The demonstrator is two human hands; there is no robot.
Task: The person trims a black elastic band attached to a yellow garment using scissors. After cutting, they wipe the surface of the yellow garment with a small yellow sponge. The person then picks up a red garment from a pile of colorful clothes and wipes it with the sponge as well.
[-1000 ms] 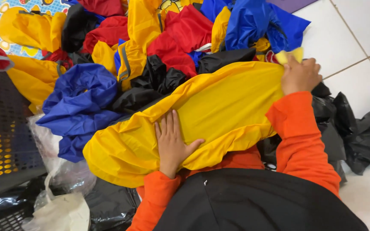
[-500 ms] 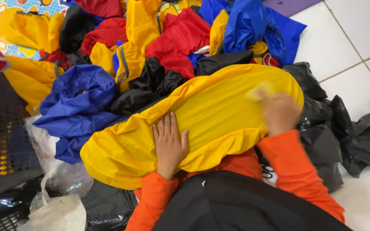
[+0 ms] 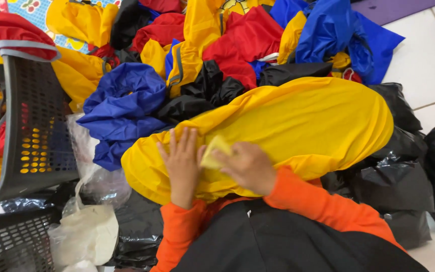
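Note:
A large yellow fabric piece (image 3: 298,116) lies spread across my lap, on top of a heap of coloured fabric. My left hand (image 3: 181,163) rests flat on its near left part, fingers apart. My right hand (image 3: 247,166) sits just beside the left one and pinches a small folded corner of the yellow fabric (image 3: 215,149). Both sleeves are orange.
A heap of blue (image 3: 127,103), red (image 3: 242,40), yellow and black fabric (image 3: 205,88) lies beyond. A dark grey perforated basket (image 3: 36,126) stands at the left with yellow and red fabric in it. Black plastic bags (image 3: 404,171) lie right, a white plastic bag (image 3: 89,234) lower left. White tile floor (image 3: 424,65) at right.
My right hand has swept from the far right end of the yellow fabric back toward my left hand, bringing a fold of it along. The left hand stayed put.

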